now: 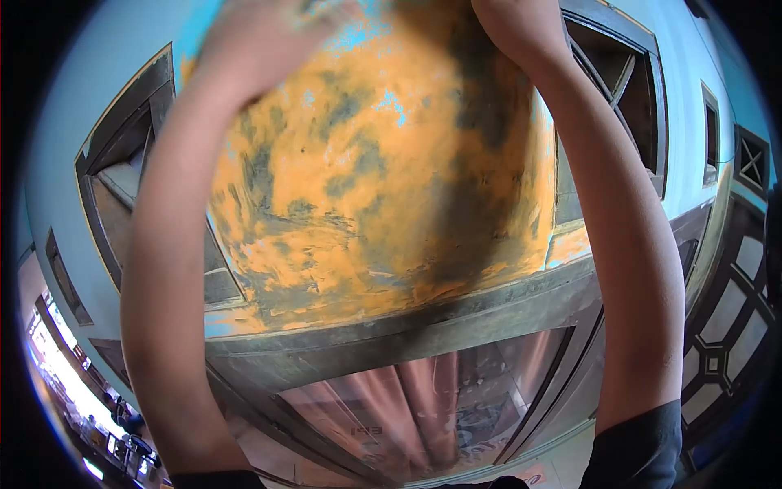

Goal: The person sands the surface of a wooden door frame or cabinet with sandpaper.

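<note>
Both my arms are raised in front of a wall patch (326,179) of worn orange paint with dark grey smears and bits of bright blue. My left hand (273,41) is at the upper left of this patch, smeared by motion, so its fingers and anything in them cannot be made out. At the top edge, only the wrist and lower part of my right hand (517,24) show, near the patch's upper right. Its fingers lie outside the view. A dark shadow falls down the right part of the orange surface.
Below the patch runs a grey wooden beam (391,326), over a glass pane with a pinkish curtain (415,407). Dark-framed openings flank it: a left window (122,175) and a right window (623,81). A dark lattice panel (717,359) stands far right. Parked motorbikes (130,444) appear lower left.
</note>
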Demonstrator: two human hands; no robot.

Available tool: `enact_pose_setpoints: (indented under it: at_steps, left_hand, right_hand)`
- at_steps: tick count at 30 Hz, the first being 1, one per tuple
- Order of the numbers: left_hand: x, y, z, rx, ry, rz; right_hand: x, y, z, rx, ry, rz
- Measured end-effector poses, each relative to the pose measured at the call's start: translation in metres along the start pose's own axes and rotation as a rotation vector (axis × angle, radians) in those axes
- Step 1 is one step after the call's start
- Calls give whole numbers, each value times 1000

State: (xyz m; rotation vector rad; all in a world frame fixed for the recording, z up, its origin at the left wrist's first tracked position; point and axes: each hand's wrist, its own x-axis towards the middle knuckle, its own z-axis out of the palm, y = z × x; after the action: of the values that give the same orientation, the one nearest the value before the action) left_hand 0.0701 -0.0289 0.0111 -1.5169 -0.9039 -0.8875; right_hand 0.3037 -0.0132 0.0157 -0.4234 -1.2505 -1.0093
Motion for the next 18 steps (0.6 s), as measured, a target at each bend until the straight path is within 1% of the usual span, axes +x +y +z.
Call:
enact_pose_setpoints:
  at_steps: [1, 4, 5, 7, 8, 9, 12, 14, 18]
  left_hand:
    - [5, -7, -2, -17, 24, -80]
    - [-1, 8, 3, 76, 6, -72]
    - [-9, 21, 8, 128, -2, 7]
    - [-16, 17, 4, 116, -30, 86]
    - [-19, 15, 2, 110, -45, 125]
    - [-13, 4, -2, 72, -39, 116]
    - [-3, -25, -1, 16, -32, -104]
    - [-3, -29, 3, 43, -15, -189]
    - [-28, -13, -12, -29, -128, 190]
  right_hand:
    - [-1, -2, 0, -2, -10, 10]
    - [-2, -4, 0, -23, -11, 45]
    - [-1, -3, 1, -28, -3, 24]
    - [-1, 2, 2, -37, 11, -16]
    - [-2, 2, 1, -60, 6, -3]
    - [-1, 1, 2, -77, -1, 2]
    - [-1, -4, 2, -81, -20, 16]
    - [-2, -10, 0, -94, -33, 64]
    - [-2, -7, -1, -124, -30, 29]
